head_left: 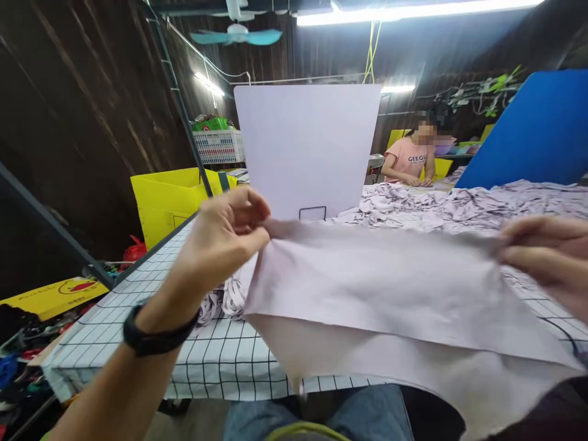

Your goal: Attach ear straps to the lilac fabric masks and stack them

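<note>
A pale lilac piece of cloth [390, 288] is stretched between both hands above the checked table [151, 318]. My left hand [225, 236] pinches the cloth's upper left corner; a black band sits on that wrist. At the right edge of view, my right hand [546, 257] grips the upper right corner with closed fingers. The cloth's lower edge hangs over the table's front edge toward my lap.
A heap of similar lilac cloth pieces [459, 205] covers the far right of the table. A white upright board [307, 147] stands behind. A yellow bin [169, 196] sits left, a blue board [537, 135] right. Another person [411, 159] sits at the far end.
</note>
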Demonstrator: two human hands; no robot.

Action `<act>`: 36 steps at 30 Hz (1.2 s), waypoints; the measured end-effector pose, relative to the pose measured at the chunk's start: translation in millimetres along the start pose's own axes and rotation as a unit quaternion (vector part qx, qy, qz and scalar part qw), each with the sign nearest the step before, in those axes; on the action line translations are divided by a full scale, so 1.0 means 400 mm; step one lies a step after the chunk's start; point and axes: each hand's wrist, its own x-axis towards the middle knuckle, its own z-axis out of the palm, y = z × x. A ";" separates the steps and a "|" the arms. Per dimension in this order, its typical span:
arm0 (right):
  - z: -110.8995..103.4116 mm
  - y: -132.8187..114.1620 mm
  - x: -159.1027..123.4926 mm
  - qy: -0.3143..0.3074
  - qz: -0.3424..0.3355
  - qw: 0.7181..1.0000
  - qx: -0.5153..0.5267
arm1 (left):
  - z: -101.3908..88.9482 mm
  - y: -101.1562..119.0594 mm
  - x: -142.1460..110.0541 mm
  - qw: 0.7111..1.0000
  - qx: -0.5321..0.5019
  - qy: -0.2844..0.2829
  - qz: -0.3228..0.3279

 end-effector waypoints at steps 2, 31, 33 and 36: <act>0.071 0.079 0.017 -0.062 0.063 0.996 0.005 | 0.063 -0.116 -0.014 0.993 0.008 -0.068 -0.097; 0.283 0.397 -0.434 -0.074 0.218 0.971 -0.056 | 0.708 -0.351 -0.193 0.852 0.157 -0.478 0.143; 0.280 0.386 -0.445 -0.086 0.216 0.971 -0.049 | 0.707 -0.354 -0.201 0.853 0.169 -0.470 0.149; 0.257 0.368 -0.485 -0.076 0.225 0.970 -0.056 | 0.707 -0.356 -0.206 0.855 0.181 -0.459 0.159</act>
